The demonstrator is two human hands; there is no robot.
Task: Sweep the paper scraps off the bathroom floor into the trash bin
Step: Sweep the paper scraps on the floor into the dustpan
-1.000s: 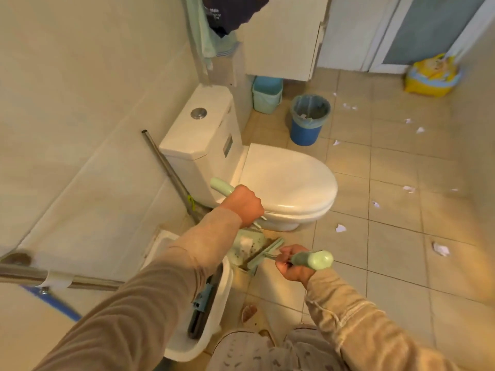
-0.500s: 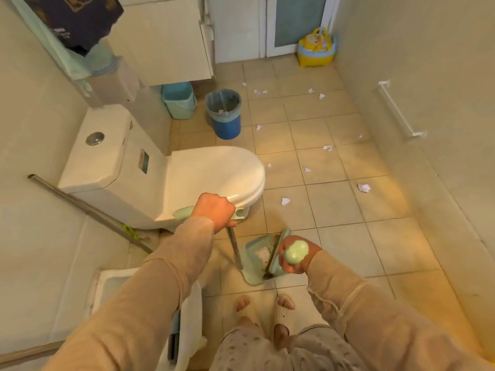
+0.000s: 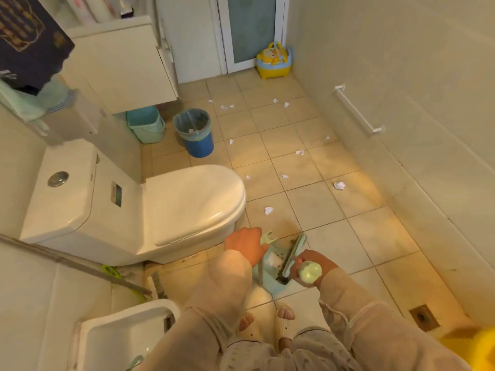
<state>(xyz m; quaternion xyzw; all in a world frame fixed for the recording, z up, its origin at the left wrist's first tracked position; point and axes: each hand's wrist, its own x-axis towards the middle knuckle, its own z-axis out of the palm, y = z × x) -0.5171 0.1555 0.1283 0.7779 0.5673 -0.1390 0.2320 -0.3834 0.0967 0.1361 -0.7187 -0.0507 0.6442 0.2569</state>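
My left hand [image 3: 245,246] grips the pale green handle of a long-handled dustpan [image 3: 273,266], whose tray rests on the tiles in front of my feet. My right hand [image 3: 312,267] grips the green-capped handle of a small broom [image 3: 293,254], its head lying over the tray. A white scrap sits inside the tray. Several white paper scraps lie scattered on the beige floor; the nearest scrap [image 3: 268,210] is just beyond the tray and another scrap [image 3: 339,185] is near the right wall. The blue trash bin [image 3: 194,132] with a liner stands beyond the toilet.
A white toilet [image 3: 150,204] with its lid down fills the left. A teal bucket [image 3: 146,124] stands beside the bin under a cabinet. A yellow child's potty [image 3: 273,61] sits by the far door. A floor drain [image 3: 423,317] is at the right, a white basin [image 3: 123,336] at lower left.
My view has swung right and down toward the floor. Both hands have lowered the dustpan and broom together onto the tiles in front of my feet.
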